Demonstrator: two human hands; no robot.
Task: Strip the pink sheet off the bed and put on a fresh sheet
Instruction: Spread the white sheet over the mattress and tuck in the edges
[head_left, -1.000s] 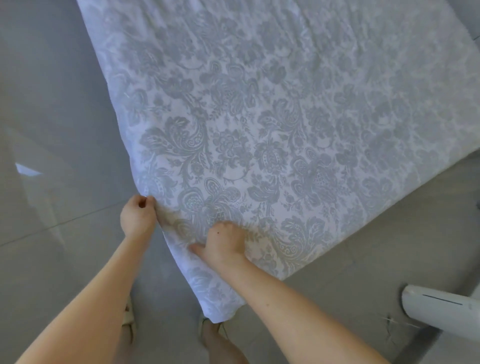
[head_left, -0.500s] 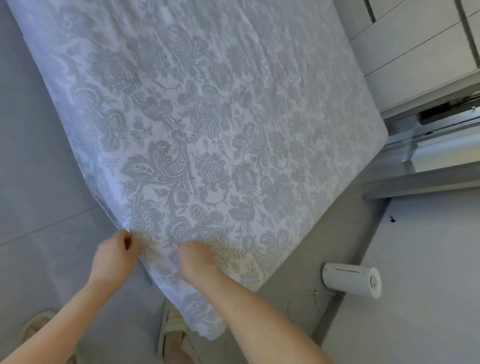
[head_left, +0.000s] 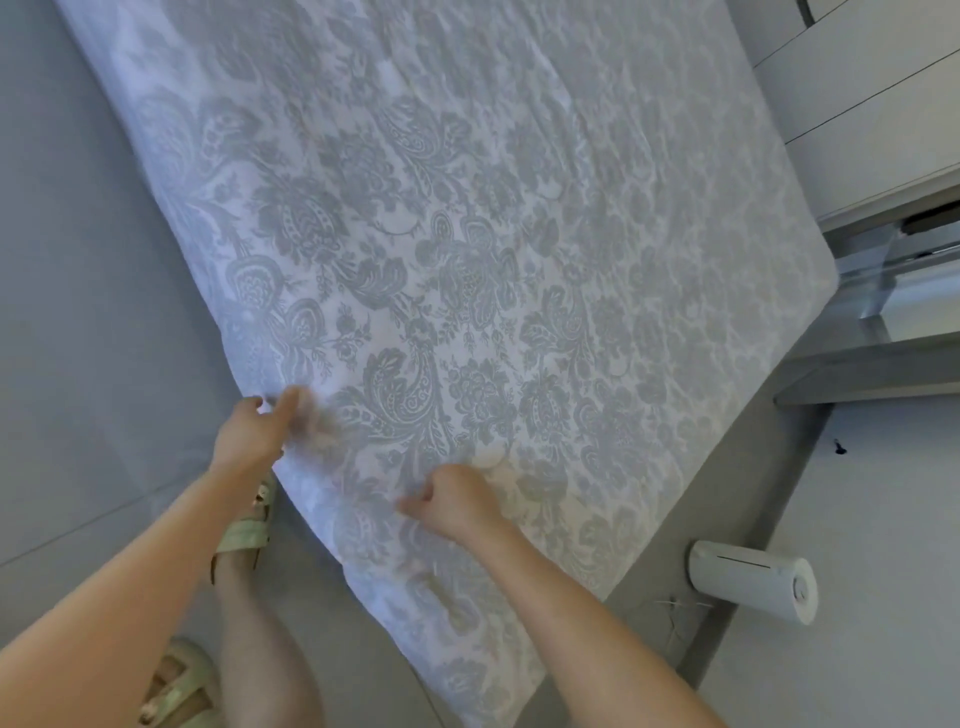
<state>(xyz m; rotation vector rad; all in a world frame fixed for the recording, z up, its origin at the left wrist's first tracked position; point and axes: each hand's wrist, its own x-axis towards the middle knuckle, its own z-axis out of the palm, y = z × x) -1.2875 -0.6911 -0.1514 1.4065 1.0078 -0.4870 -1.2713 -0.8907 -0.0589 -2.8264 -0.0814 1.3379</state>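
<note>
Your left hand (head_left: 252, 436) pinches the side edge of the grey-patterned white sheet (head_left: 467, 234); its fingertips are blurred. Your right hand (head_left: 460, 501), just beside it on top, has curled fingers, apparently gathering fabric. The sheet spreads ahead of both hands. A white cylinder (head_left: 753, 587) lies right of them.

sheet (head_left: 467, 260): white ground with a grey floral and paisley damask print over the whole spread, paler and washed out toward the far right. floor (head_left: 78, 312): plain pale grey with thin darker joint lines. sandals (head_left: 244, 535), near left: pale green straps. cylinder (head_left: 753, 579), near right: white, one thin dark line along its side. cabinet (head_left: 857, 104), far right: off-white panels, dark seams. mark (head_left: 837, 446) on the right floor: small, black.
</note>
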